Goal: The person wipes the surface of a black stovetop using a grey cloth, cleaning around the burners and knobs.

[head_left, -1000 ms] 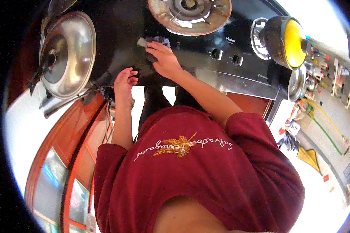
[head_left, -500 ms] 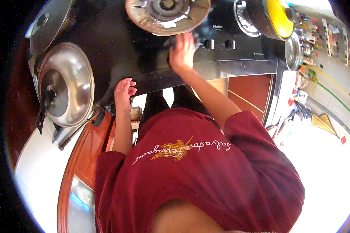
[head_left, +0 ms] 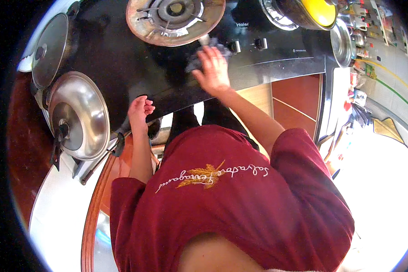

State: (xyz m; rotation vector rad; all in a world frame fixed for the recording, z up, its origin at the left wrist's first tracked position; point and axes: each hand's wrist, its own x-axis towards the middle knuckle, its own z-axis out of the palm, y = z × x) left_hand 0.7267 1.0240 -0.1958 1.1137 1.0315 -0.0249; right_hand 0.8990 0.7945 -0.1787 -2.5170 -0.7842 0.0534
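Observation:
My right hand lies over a crumpled dark grey cloth, pressing it onto the black glass cooktop just below the large burner. Its fingers reach away from me across the cloth. Two silver control knobs sit to the right of the cloth. Over the cooktop's front edge, on the left, hovers my left hand; its fingers are loosely bent with small gaps between them, and nothing shows in them. Part of the cloth is hidden under the right palm.
At left stand a domed steel lid and a pan with a glass lid. A pot with a yellow inside rests on the right burner. A round steel pan is beyond the cooktop's right end. Red-brown cabinet doors are below.
The view has shifted, so the cooktop sits differently in it. My right hand has drawn slightly nearer with the cloth, more of which now shows. My left hand's fingers are more bent.

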